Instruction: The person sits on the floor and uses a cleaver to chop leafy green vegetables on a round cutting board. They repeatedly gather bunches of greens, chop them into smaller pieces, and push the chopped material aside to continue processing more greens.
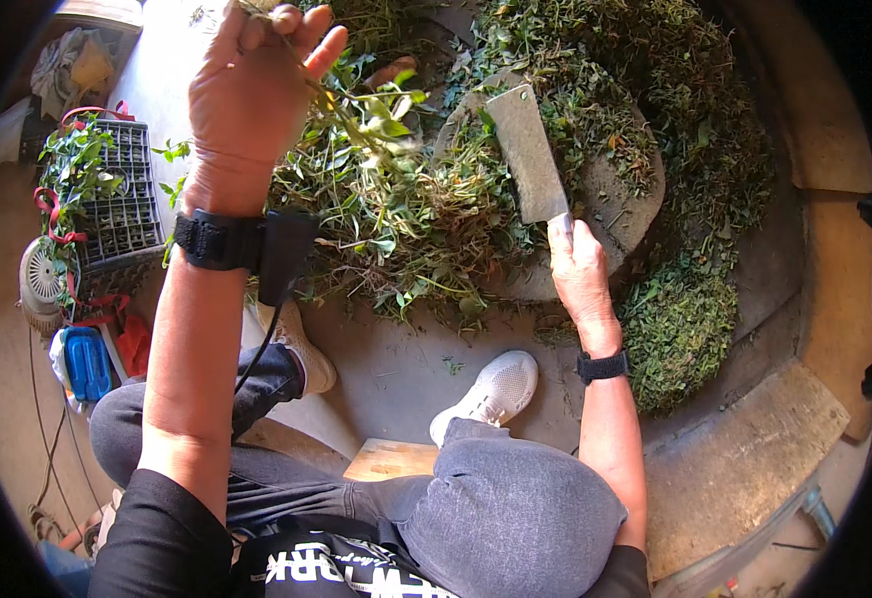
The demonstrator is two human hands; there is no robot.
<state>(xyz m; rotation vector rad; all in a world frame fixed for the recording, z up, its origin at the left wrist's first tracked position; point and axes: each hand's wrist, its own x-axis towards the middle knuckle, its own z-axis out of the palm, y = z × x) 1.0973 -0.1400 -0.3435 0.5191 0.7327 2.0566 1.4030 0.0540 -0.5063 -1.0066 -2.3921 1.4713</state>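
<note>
My right hand (579,275) grips the handle of a cleaver (528,153), whose broad blade lies flat over the cut greens and points away from me. Beneath it is a round chopping block (641,190), partly covered by chopped leaves. My left hand (252,97) is raised at the upper left, fingers curled around thin plant stems (331,105). Those stems trail down to the right toward a heap of leafy greens (398,239) at the block's left side. The far ends of the stems run out at the top of the picture.
Finely chopped greens (679,336) are piled along the block's right and far sides. A grey plastic crate (118,190) with red straps and leafy stems stands at the left, near a blue plastic container (86,364). Boards (750,463) line the right. My shoe (492,389) is close to the block.
</note>
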